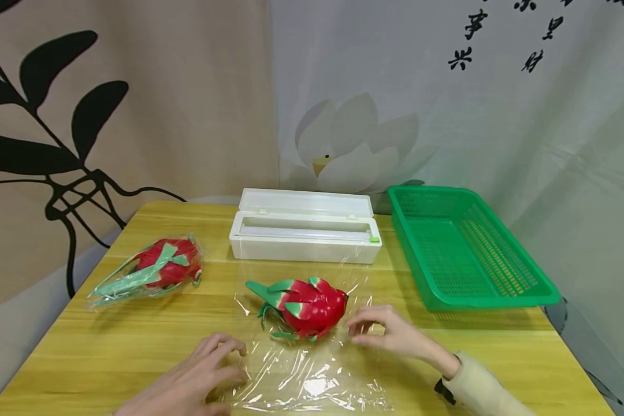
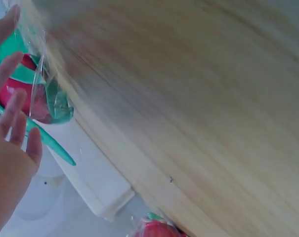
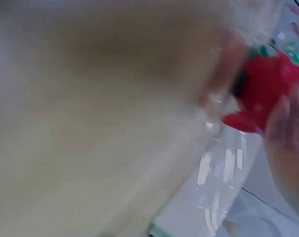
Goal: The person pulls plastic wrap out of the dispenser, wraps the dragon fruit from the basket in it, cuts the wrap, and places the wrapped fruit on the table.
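A red dragon fruit [image 1: 319, 309] with green-tipped scales lies on a sheet of clear cling film [image 1: 301, 375] spread over the table. Left of the sheet, my left hand [image 1: 200, 372] hovers with loosely bent fingers by its edge, holding nothing that I can make out. My right hand [image 1: 387, 332] is beside the fruit's right end, near the film's right edge. In the right wrist view its thumb and fingers [image 3: 287, 121] stand apart around the fruit's end; contact with the film cannot be told. The film runs toward a white cling film dispenser [image 1: 307, 249] with its lid raised.
A second dragon fruit [image 1: 174, 263], wrapped in film, lies at the table's left. At the right stands a green plastic basket [image 1: 426, 292] with perforated walls. Behind the wooden table [image 1: 109, 352] hangs a printed curtain [image 1: 213, 86].
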Demonstrator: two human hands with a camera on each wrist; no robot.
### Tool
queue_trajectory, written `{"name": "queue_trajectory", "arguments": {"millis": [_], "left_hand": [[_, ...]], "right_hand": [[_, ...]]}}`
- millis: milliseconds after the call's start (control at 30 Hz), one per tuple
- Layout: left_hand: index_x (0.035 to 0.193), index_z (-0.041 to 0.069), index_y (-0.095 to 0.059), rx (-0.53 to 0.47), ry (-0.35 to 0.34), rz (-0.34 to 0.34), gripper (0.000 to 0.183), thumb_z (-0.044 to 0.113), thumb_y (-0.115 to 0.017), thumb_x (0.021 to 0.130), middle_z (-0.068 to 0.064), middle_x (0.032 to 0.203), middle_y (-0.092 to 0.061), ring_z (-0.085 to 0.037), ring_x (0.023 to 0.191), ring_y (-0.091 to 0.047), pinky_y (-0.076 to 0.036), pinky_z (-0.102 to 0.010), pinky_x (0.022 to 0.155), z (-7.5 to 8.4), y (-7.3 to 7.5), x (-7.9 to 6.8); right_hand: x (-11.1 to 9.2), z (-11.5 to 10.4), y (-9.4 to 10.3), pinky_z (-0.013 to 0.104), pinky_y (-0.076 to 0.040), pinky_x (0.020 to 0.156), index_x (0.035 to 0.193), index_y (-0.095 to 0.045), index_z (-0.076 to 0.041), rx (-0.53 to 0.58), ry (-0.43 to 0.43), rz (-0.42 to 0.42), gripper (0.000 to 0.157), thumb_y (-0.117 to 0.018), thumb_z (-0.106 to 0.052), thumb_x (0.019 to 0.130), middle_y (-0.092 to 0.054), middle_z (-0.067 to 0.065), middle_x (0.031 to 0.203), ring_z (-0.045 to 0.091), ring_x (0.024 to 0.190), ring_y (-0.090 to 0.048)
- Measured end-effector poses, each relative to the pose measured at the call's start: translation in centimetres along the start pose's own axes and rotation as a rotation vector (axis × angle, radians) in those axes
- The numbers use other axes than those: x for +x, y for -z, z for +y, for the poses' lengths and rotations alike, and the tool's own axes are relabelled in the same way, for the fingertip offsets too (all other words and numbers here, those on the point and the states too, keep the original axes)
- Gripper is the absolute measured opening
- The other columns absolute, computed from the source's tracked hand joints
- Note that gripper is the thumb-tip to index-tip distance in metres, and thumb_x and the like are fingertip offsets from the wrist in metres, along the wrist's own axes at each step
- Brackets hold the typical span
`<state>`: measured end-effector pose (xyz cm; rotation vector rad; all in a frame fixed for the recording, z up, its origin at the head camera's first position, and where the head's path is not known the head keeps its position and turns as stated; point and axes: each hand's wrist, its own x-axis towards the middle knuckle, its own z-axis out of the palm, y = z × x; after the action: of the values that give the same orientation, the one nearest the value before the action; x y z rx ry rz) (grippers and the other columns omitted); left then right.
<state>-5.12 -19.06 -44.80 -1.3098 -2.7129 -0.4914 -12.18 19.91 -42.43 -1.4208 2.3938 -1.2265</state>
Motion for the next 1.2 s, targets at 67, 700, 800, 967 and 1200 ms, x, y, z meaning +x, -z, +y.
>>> {"name": "queue_trajectory", "arguments": {"millis": [67, 700, 800, 967, 1200], "left_hand": [[0.098, 0.037, -0.063, -0.100, 0.007, -0.067, 0.020, 0.039, -0.073, 0.080, 0.017, 0.110, -0.051, 0.000, 0.100, -0.041, -0.048, -0.024, 0.073, -0.3, 0.2, 0.2], [0.091, 0.027, -0.067, -0.485, 0.071, -0.288, 0.014, 0.036, -0.056, 0.094, 0.025, 0.086, -0.060, 0.012, 0.077, -0.049, -0.048, -0.015, 0.066, -1.7, 0.0, 0.3], [0.089, 0.026, -0.067, -0.467, 0.019, -0.248, 0.013, 0.033, -0.057, 0.094, 0.023, 0.084, -0.061, 0.012, 0.076, -0.049, -0.047, -0.014, 0.064, -1.8, -0.2, 0.4], [0.087, 0.025, -0.067, -0.417, -0.040, -0.164, 0.011, 0.029, -0.060, 0.093, 0.021, 0.082, -0.063, 0.012, 0.075, -0.049, -0.045, -0.012, 0.062, -1.8, -0.1, 0.3], [0.085, 0.025, -0.068, -0.372, -0.018, -0.079, 0.007, 0.024, -0.064, 0.091, 0.021, 0.083, -0.063, 0.012, 0.076, -0.050, -0.047, -0.015, 0.062, -1.9, 1.1, 0.6]], "right_hand": [[-0.8, 0.1, -0.5, 0.020, -0.055, 0.069, 0.106, -0.067, -0.005, 0.057, -0.023, -0.159, 0.020, -0.065, -0.014, 0.088, -0.070, 0.007, 0.088, 0.003, 0.080, -0.063], [-3.3, 1.1, -0.8, 0.002, -0.043, 0.076, 0.083, -0.071, -0.016, -0.168, 0.106, -0.457, 0.010, -0.077, -0.016, 0.076, -0.066, -0.007, 0.081, -0.006, 0.080, -0.057], [-3.4, 1.4, -0.8, 0.002, -0.045, 0.074, 0.081, -0.071, -0.014, -0.140, 0.110, -0.432, 0.003, -0.074, -0.014, 0.080, -0.067, -0.005, 0.080, -0.005, 0.078, -0.059], [-3.3, 1.3, -0.4, 0.003, -0.046, 0.070, 0.083, -0.069, -0.011, -0.127, 0.067, -0.426, 0.004, -0.069, -0.015, 0.085, -0.066, -0.004, 0.081, -0.006, 0.076, -0.056], [-2.7, 0.5, 1.2, 0.010, -0.050, 0.071, 0.085, -0.068, -0.011, -0.139, 0.006, -0.333, 0.003, -0.069, -0.008, 0.082, -0.066, -0.003, 0.083, -0.005, 0.078, -0.056]]}}
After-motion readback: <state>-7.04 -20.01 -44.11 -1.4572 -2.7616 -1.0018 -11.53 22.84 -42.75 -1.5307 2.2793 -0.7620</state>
